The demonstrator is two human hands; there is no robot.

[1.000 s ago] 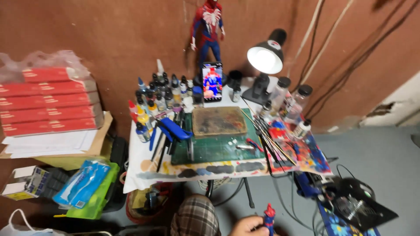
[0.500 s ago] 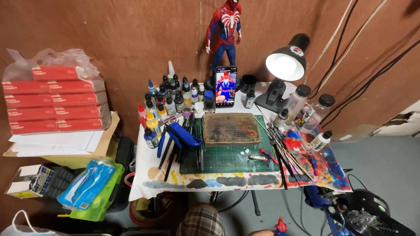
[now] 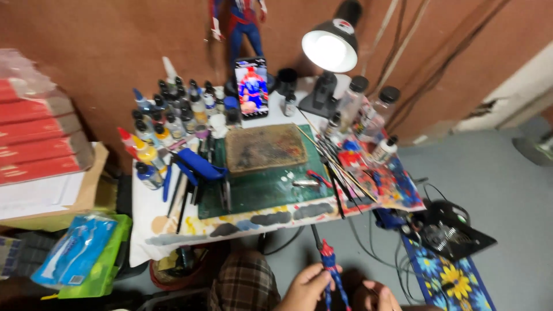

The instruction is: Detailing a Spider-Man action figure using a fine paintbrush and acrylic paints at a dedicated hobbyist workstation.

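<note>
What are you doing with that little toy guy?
A person sits at a small paint-splattered table. Their left hand holds a small red and blue figure mounted on a stick, low in front of the table. The right hand is close beside it. On the table sit paint bottles, brushes, a green mat, a phone and a lit lamp.

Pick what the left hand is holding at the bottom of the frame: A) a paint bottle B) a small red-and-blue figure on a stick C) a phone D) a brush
B: the left hand has its fingers closed around a small red-and-blue figure mounted on a dark stick, with the right hand just beside it.
</note>
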